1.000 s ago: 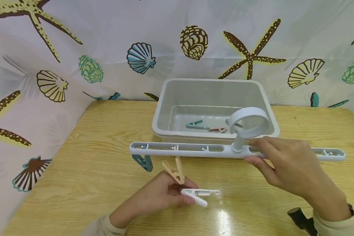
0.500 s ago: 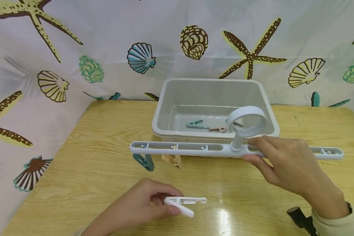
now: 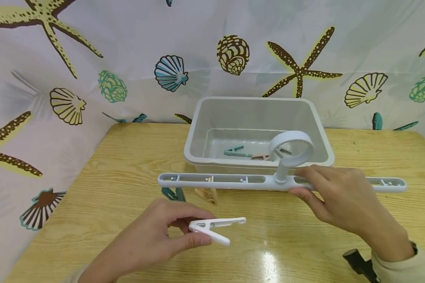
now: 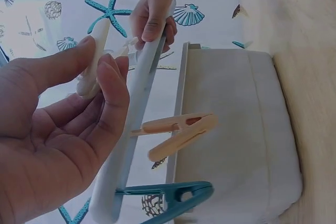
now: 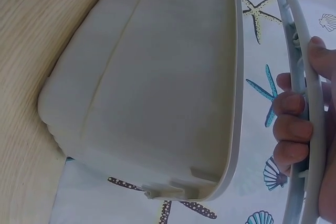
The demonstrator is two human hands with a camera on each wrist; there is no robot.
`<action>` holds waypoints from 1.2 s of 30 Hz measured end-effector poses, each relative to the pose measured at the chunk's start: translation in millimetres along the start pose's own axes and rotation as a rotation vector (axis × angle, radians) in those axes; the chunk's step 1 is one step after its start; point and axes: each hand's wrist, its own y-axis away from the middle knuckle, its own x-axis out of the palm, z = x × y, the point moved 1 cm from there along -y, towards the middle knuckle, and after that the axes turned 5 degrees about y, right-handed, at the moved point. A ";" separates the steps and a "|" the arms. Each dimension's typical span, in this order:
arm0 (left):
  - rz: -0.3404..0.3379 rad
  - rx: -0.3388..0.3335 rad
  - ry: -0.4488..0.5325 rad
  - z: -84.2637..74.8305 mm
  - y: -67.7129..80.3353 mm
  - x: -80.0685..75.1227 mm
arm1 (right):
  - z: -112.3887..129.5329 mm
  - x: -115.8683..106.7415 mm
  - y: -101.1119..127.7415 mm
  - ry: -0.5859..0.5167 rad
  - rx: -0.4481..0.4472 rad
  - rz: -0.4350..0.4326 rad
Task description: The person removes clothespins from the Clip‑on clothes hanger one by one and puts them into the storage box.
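Observation:
My right hand (image 3: 340, 200) grips a long pale-blue hanger bar (image 3: 216, 181) just right of its ring-shaped hook (image 3: 293, 147), keeping the bar level in front of the bin. Between thumb and fingers my left hand (image 3: 156, 232) pinches a white clothespin (image 3: 216, 228), its tip pointing right, below the bar. From the bar's left part hang a teal clothespin (image 4: 173, 198) and, inward of it, a peach clothespin (image 4: 181, 129). In the right wrist view, the right hand's fingers (image 5: 291, 129) curl round the bar.
Behind the bar stands a light-grey plastic bin (image 3: 194, 129) with a green clothespin (image 3: 237, 152), a pink clothespin (image 3: 260, 157) and another partly hidden behind the hook. A black stick-like object (image 3: 357, 261) lies by the right wrist. A shell-printed curtain (image 3: 134, 35) backs the wooden table (image 3: 127, 165).
The left hand has drawn away from the peach clothespin toward the lower left, then risen slightly with the white clothespin. The peach clothespin has swung. The bar has shifted slightly left.

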 end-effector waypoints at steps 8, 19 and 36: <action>-0.035 0.028 -0.058 -5.3 -6.8 -7.1 | -1.5 4.7 1.6 -0.003 0.001 0.024; -0.108 0.084 -0.089 -13.1 -13.2 -18.1 | -3.0 9.0 3.0 0.003 0.004 0.038; -0.136 0.112 -0.128 -22.0 -34.8 -32.3 | 2.6 7.9 1.1 0.109 -0.004 0.033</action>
